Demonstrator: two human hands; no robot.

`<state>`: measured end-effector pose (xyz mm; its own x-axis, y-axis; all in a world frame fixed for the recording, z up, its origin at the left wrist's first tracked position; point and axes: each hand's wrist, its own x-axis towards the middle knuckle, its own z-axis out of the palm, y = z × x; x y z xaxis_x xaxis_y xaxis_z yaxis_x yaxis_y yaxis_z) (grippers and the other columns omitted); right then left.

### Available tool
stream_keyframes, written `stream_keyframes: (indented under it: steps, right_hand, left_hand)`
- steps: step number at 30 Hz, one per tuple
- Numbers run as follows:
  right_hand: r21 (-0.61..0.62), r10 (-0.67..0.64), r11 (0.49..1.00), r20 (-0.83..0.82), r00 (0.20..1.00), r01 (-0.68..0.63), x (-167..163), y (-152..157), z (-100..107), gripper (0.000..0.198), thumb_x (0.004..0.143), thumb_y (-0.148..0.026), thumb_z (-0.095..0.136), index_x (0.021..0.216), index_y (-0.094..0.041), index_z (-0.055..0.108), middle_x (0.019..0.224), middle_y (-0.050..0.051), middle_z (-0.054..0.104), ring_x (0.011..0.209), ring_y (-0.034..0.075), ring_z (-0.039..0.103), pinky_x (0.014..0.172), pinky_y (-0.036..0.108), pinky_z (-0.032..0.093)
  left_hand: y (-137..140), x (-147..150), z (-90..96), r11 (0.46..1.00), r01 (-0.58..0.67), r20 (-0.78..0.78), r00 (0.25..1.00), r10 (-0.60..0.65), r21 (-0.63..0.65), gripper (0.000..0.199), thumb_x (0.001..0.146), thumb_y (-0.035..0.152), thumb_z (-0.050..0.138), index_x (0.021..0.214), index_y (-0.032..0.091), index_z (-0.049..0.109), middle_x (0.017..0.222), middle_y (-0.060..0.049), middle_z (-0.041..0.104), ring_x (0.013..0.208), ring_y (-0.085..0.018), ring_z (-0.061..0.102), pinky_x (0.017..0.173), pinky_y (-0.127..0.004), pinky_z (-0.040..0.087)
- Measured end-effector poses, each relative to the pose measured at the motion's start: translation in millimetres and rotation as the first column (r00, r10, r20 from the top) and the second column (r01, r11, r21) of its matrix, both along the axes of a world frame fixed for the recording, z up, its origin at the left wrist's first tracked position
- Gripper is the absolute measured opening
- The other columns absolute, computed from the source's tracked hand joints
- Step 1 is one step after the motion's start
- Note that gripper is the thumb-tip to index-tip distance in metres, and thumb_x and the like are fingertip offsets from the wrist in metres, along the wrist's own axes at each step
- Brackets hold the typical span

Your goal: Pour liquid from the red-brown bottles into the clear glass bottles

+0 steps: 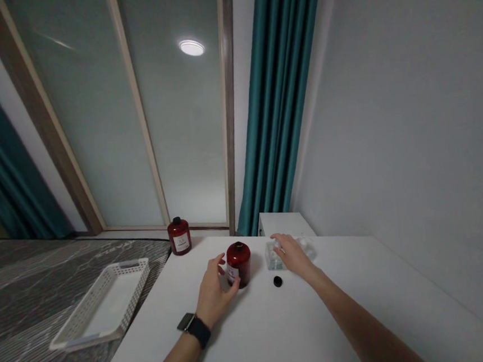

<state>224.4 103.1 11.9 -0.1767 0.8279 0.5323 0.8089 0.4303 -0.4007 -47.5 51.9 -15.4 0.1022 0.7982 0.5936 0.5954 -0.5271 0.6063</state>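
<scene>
A dark red bottle with a white label stands uncapped on the white table. My left hand is at its left side, fingers apart and curved, with the thumb at the bottle's lower front; I see no firm grip. To the right, a clear container stands under the fingers of my right hand. That hand is open, its thumb and forefinger apart above the container. More clear pieces are partly hidden behind the hand. A small black cap lies on the table between the two arms.
Another red bottle, with its black cap on, stands at the table's far left corner. Left of the white table is a white perforated basket on a dark patterned surface. A white cabinet stands beyond the far edge, and a wall rises on the right.
</scene>
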Motion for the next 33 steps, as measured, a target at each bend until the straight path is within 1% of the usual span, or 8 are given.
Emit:
stream_keyframes:
  steps: [6, 10, 18, 22, 24, 27, 29, 33]
  right_hand:
    - [0.018, 0.046, 0.999, -0.07, 0.997, -0.044, -5.7, -17.3, 15.8, 0.034, 0.088, -0.015, 0.053, 0.12, -0.021, 0.061, 0.109, 0.009, 0.068, 0.1, 0.026, 0.06, 0.091, 0.046, 0.049]
    - [0.015, 0.051, 0.999, -0.141, 0.989, -0.05, -15.1, -35.3, 25.2, 0.036, 0.089, -0.021, 0.056, 0.124, -0.021, 0.059, 0.1, 0.008, 0.066, 0.092, 0.025, 0.06, 0.087, 0.044, 0.05]
    - [-0.074, 0.162, 0.978, -0.316, 0.935, -0.194, -45.4, -73.9, 8.8, 0.038, 0.085, -0.021, 0.06, 0.123, -0.023, 0.06, 0.097, 0.005, 0.063, 0.092, 0.023, 0.06, 0.088, 0.04, 0.05]
    - [-0.126, 0.173, 0.967, -0.319, 0.932, -0.222, -53.2, -81.3, -7.4, 0.039, 0.083, -0.017, 0.061, 0.122, -0.022, 0.061, 0.097, 0.006, 0.062, 0.093, 0.024, 0.058, 0.088, 0.041, 0.048]
    - [-0.134, 0.164, 0.966, -0.332, 0.929, -0.219, -54.7, -83.5, -13.7, 0.039, 0.083, -0.017, 0.06, 0.121, -0.023, 0.061, 0.095, 0.005, 0.06, 0.093, 0.024, 0.057, 0.088, 0.041, 0.048]
    - [-0.15, 0.157, 0.963, -0.367, 0.917, -0.225, -52.9, -86.8, -17.1, 0.044, 0.083, -0.016, 0.059, 0.126, -0.023, 0.056, 0.1, 0.006, 0.059, 0.099, 0.024, 0.057, 0.093, 0.041, 0.046]
    - [-0.189, 0.182, 0.945, -0.371, 0.911, -0.266, -48.8, -88.9, -14.8, 0.053, 0.082, -0.016, 0.061, 0.133, -0.025, 0.05, 0.11, 0.006, 0.058, 0.108, 0.024, 0.054, 0.1, 0.042, 0.042]
    - [-0.309, 0.217, 0.896, -0.32, 0.922, -0.318, -37.5, -92.9, -7.0, 0.079, 0.072, -0.017, 0.075, 0.142, -0.029, 0.04, 0.124, 0.006, 0.055, 0.119, 0.025, 0.049, 0.107, 0.042, 0.037]
  left_hand:
    - [4.5, 5.0, -9.7, 0.996, -0.022, 0.005, 1.0, 0.022, -0.09, 0.082, 0.076, 0.023, 0.069, 0.145, 0.02, 0.025, 0.112, -0.007, 0.056, 0.085, -0.02, 0.063, 0.079, -0.039, 0.055]
    - [7.6, 11.2, -13.1, 0.985, -0.03, 0.067, 0.997, 0.042, -0.171, 0.092, 0.078, 0.024, 0.068, 0.15, 0.022, 0.012, 0.109, -0.005, 0.057, 0.079, -0.018, 0.064, 0.075, -0.035, 0.054]
    - [19.5, 17.7, -16.7, 0.962, -0.021, 0.22, 0.972, 0.084, -0.273, 0.084, 0.081, 0.023, 0.062, 0.149, 0.02, 0.014, 0.105, -0.004, 0.055, 0.076, -0.015, 0.063, 0.073, -0.031, 0.052]
    - [10.4, 11.8, -4.3, 0.976, -0.012, 0.281, 0.957, 0.074, -0.217, 0.06, 0.088, 0.019, 0.051, 0.143, 0.019, 0.026, 0.1, -0.004, 0.059, 0.076, -0.016, 0.061, 0.066, -0.028, 0.049]
    - [1.4, 7.2, 5.1, 0.988, 0.021, 0.251, 0.968, 0.017, -0.15, 0.044, 0.09, 0.02, 0.049, 0.133, 0.018, 0.039, 0.095, -0.004, 0.06, 0.077, -0.017, 0.059, 0.062, -0.027, 0.046]
    - [-13.3, 3.9, 18.1, 0.97, 0.239, 0.045, 0.971, -0.237, -0.045, 0.019, 0.094, 0.019, 0.046, 0.108, 0.018, 0.058, 0.088, -0.004, 0.062, 0.078, -0.018, 0.058, 0.071, -0.03, 0.047]
    - [-21.5, 6.2, 23.6, 0.934, 0.356, -0.076, 0.931, -0.356, -0.009, 0.016, 0.093, 0.018, 0.048, 0.102, 0.018, 0.061, 0.088, -0.006, 0.062, 0.084, -0.02, 0.059, 0.075, -0.033, 0.048]
    - [-30.3, 15.7, 26.0, 0.907, 0.42, -0.15, 0.896, -0.419, -0.03, 0.02, 0.094, 0.017, 0.048, 0.109, 0.017, 0.062, 0.1, -0.01, 0.064, 0.094, -0.023, 0.059, 0.084, -0.037, 0.05]
